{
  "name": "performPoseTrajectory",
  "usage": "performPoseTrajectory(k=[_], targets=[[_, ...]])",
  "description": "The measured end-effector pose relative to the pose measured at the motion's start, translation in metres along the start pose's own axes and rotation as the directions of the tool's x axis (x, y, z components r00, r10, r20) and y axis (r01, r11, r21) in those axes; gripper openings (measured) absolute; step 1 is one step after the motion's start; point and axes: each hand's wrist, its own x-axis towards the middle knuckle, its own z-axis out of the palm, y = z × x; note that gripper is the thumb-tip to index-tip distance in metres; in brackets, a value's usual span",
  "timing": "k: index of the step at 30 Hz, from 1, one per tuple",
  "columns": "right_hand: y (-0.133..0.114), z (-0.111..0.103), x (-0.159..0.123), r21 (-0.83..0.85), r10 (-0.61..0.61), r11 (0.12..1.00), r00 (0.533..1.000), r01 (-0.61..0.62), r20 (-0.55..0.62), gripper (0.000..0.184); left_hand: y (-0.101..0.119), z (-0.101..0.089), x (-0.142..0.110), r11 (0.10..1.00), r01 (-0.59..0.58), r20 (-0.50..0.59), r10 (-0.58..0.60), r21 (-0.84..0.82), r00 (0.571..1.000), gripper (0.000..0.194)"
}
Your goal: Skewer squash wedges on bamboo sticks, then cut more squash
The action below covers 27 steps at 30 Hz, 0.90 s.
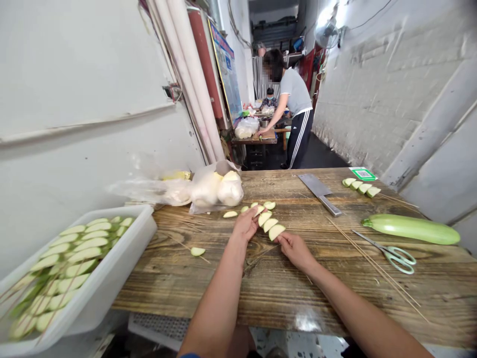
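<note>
My left hand (pixel 245 224) is closed in a pinch on a row of pale green zucchini slices (pixel 270 223) lying on the wooden table (pixel 283 288). My right hand (pixel 295 247) pinches the near end of the same row, at the last slice (pixel 276 231); a thin bamboo skewer seems to run through the slices. More loose slices (pixel 246 209) lie just beyond my left hand, and one slice (pixel 197 251) lies alone to the left.
A white tub (pixel 122 248) of skewered slices stands at the left. Plastic bags (pixel 212 189) sit at the back. A cleaver (pixel 319 194), a finished skewer (pixel 361 187), a whole zucchini (pixel 412 228), scissors (pixel 395 253) and loose skewers (pixel 372 266) lie right. Two people (pixel 294 107) work farther back.
</note>
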Motion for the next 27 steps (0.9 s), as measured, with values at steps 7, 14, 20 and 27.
performPoseTrajectory(k=[7,14,20,27], targets=[[0.005,0.000,0.001,0.031,-0.024,0.999,0.999,0.023,0.042,0.028,-0.001,-0.001,0.001,1.000,0.028,-0.052,-0.028,-0.014,0.998,0.010],[0.006,0.000,0.002,0.079,0.007,0.997,1.000,-0.007,-0.004,0.032,-0.005,0.003,-0.005,1.000,0.030,0.027,-0.030,0.008,0.999,0.010],[0.008,0.001,0.003,0.113,0.024,0.993,1.000,-0.024,0.006,0.036,-0.011,0.006,-0.005,1.000,0.021,-0.002,-0.021,0.007,1.000,0.009],[0.012,0.003,0.003,0.090,0.014,0.996,1.000,-0.015,0.010,0.037,-0.017,0.011,-0.004,0.995,-0.103,-0.033,0.103,0.003,0.994,0.010]])
